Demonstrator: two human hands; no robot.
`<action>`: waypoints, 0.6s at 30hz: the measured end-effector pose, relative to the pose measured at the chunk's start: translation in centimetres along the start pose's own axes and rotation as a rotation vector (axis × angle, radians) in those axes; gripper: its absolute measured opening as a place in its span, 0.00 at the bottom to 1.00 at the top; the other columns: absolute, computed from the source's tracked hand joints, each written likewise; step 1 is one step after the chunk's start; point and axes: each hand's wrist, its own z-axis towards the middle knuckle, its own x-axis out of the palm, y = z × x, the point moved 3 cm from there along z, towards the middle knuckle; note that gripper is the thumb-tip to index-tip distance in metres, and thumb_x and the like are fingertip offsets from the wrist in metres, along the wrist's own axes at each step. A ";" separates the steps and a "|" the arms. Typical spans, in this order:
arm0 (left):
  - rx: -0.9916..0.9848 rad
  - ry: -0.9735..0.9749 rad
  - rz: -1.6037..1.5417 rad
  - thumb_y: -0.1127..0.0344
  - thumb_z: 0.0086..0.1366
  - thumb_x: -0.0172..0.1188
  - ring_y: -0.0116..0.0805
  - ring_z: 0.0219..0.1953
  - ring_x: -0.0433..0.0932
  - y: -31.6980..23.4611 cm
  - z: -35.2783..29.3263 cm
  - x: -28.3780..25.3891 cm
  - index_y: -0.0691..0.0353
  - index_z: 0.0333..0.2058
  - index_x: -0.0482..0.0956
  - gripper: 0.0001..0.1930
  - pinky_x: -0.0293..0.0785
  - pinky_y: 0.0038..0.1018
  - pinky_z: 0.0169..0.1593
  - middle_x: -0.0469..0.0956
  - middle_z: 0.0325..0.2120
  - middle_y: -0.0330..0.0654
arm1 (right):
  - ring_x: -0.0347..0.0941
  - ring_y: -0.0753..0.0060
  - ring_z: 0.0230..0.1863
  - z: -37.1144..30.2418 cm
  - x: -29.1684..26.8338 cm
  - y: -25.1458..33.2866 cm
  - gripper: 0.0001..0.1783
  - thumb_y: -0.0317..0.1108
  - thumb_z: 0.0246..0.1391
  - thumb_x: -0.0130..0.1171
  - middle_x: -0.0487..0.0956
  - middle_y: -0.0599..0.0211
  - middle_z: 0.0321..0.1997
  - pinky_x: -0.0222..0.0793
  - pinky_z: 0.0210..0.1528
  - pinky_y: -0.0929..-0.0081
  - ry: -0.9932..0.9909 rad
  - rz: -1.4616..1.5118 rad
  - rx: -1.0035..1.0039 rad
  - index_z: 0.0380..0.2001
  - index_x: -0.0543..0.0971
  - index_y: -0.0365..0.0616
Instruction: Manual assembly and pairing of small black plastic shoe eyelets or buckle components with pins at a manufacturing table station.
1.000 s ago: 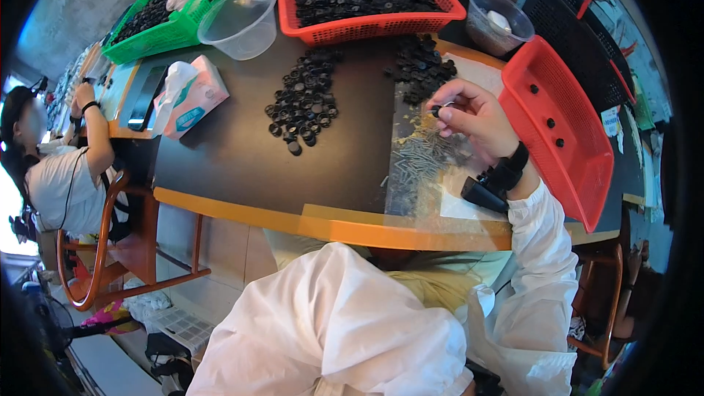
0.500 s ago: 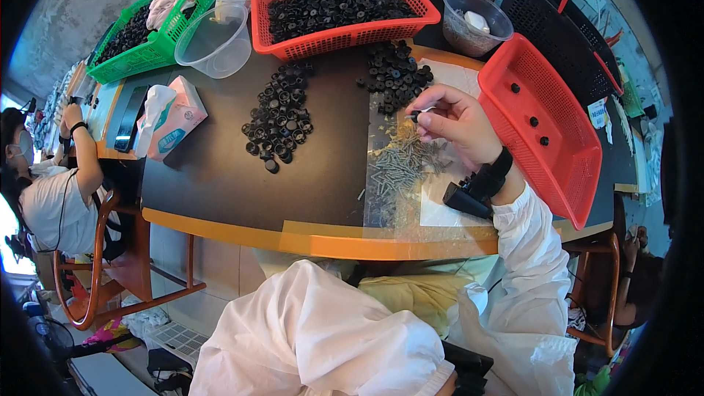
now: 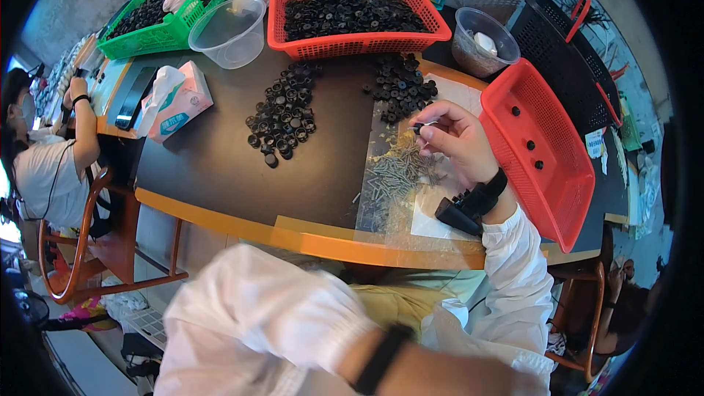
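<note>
My right hand (image 3: 458, 139), closed, pinches a small black round part (image 3: 419, 127) between thumb and fingertips above the work table. Below it lies a heap of thin grey screws (image 3: 392, 176), with a mound of black disc-shaped parts (image 3: 402, 88) just behind. My left hand (image 3: 469, 378) is low at the picture's bottom edge, in front of my body. Motion smears it, so its fingers cannot be read. To the left of the screws, black round caps (image 3: 282, 117) are spread loosely over the dark tabletop (image 3: 213, 169).
A red basket (image 3: 359, 45) full of black parts stands at the back, beside a clear tub (image 3: 231, 40) and a green basket (image 3: 139, 44). On the right, a long red basket (image 3: 561, 198) holds several black pieces. Tissue box (image 3: 192, 99) at left; a co-worker (image 3: 55, 154) sits beyond.
My left forearm has swung into view along the lower edge, moving right. The right hand keeps its pinch over the screws. The whole view has shifted and tilted slightly.
</note>
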 end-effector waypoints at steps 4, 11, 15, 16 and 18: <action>-0.553 0.046 0.428 0.68 0.57 0.62 0.38 0.28 0.77 -1.3 -4.9 -7.6 0.56 0.37 0.80 0.08 0.74 0.30 0.34 0.78 0.32 0.39 | 0.74 0.81 0.37 0.2 0.2 0.2 0.10 0.24 0.55 0.61 0.78 0.67 0.42 0.72 0.42 0.80 -0.026 0.010 -0.012 0.41 0.76 0.41; -1.061 -0.046 1.477 0.61 0.47 0.72 0.33 0.32 0.73 -3.3 -13.8 -17.6 0.53 0.25 0.83 0.08 0.71 0.29 0.36 0.75 0.24 0.33 | 0.73 0.80 0.38 0.1 -0.4 -0.6 0.11 0.24 0.54 0.62 0.77 0.69 0.40 0.71 0.42 0.80 -0.048 0.015 0.012 0.41 0.76 0.40; -1.117 -0.028 1.600 0.56 0.45 0.73 0.34 0.31 0.73 -2.6 -14.3 -18.5 0.53 0.23 0.82 0.12 0.71 0.30 0.35 0.74 0.22 0.32 | 0.73 0.79 0.37 -0.2 -0.1 -0.4 0.10 0.25 0.55 0.61 0.76 0.69 0.36 0.71 0.42 0.80 -0.071 0.051 0.059 0.42 0.76 0.40; -1.114 -0.024 1.598 0.56 0.45 0.73 0.34 0.31 0.73 -2.4 -14.6 -18.6 0.53 0.23 0.82 0.12 0.71 0.30 0.35 0.74 0.22 0.32 | 0.73 0.79 0.37 -0.2 -0.1 -0.4 0.10 0.25 0.56 0.61 0.76 0.69 0.36 0.71 0.42 0.79 -0.086 0.053 0.065 0.42 0.75 0.39; -1.261 0.026 1.523 0.56 0.45 0.73 0.35 0.31 0.72 -1.6 -15.1 -18.9 0.53 0.22 0.82 0.11 0.71 0.30 0.34 0.74 0.22 0.32 | 0.73 0.79 0.37 -0.1 -0.1 -0.5 0.10 0.26 0.56 0.61 0.76 0.69 0.36 0.71 0.41 0.79 -0.060 0.059 0.066 0.42 0.75 0.39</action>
